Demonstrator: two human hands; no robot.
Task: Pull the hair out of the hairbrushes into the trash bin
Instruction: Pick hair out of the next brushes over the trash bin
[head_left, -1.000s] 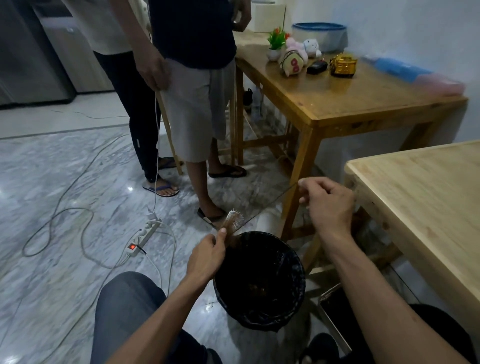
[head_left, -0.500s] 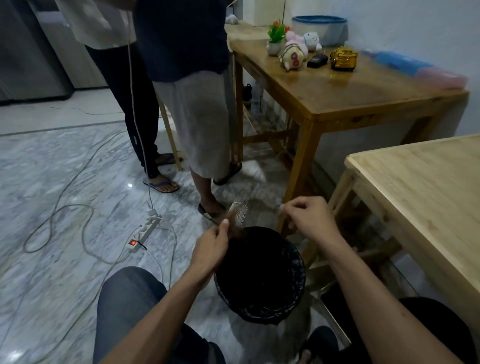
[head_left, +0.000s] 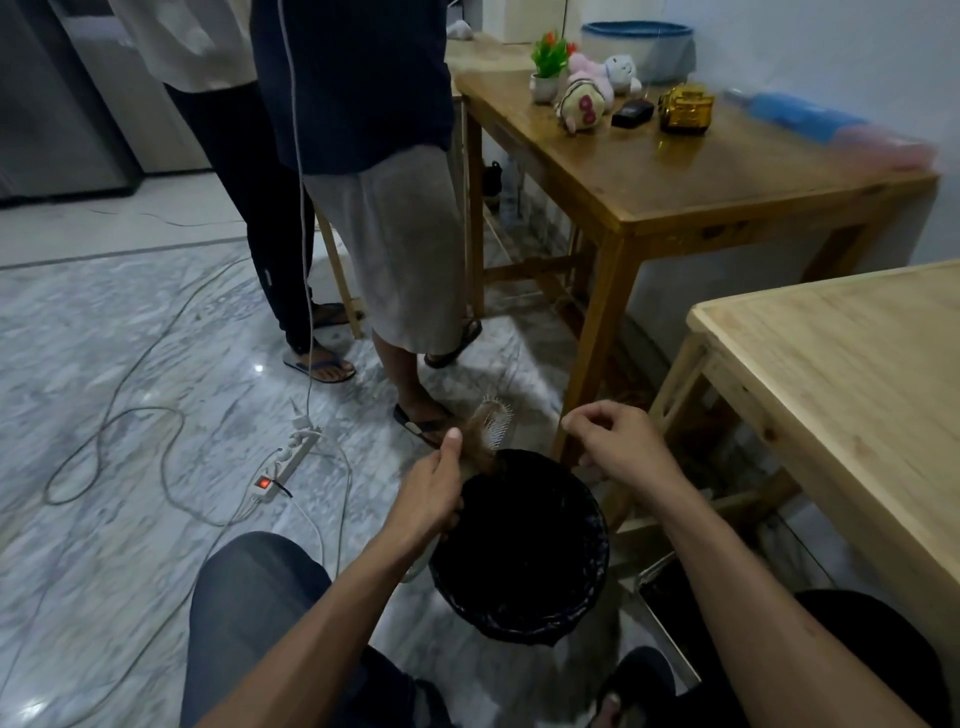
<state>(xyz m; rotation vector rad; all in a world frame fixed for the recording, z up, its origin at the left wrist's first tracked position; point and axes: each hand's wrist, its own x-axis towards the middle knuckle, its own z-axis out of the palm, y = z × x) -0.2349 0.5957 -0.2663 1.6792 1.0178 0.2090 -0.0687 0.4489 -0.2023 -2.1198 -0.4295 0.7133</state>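
A hairbrush (head_left: 491, 426) is gripped by the left hand (head_left: 434, 486), with the thumb laid up along its handle and the other fingers curled round it. The brush is held upright just above the far rim of the trash bin (head_left: 519, 545), which stands on the marble floor (head_left: 104, 364) between the person's knees. The pale bristles are turned to the right, and a brownish tuft of hair (blurred, so its extent cannot be told) is seen on the lower part of the brush head.

The right hand (head_left: 618, 441) is held beside the brush, to its right and apart from it, over the far right edge of the bin. Its fingers are curled and the thumb and forefinger are brought together as in a pinch; whether a hair is held between them cannot be told.

The bin is lined with a black bag. A light wooden bench (head_left: 857, 374) stands at the right, and a darker bench (head_left: 701, 176) behind it carries a small potted plant (head_left: 548, 65), soft toys (head_left: 587, 98) and a golden box (head_left: 685, 109). Two standing persons (head_left: 363, 182) are seen only from the chest down, and a power strip (head_left: 283, 462) with cables lies on the floor at the left.
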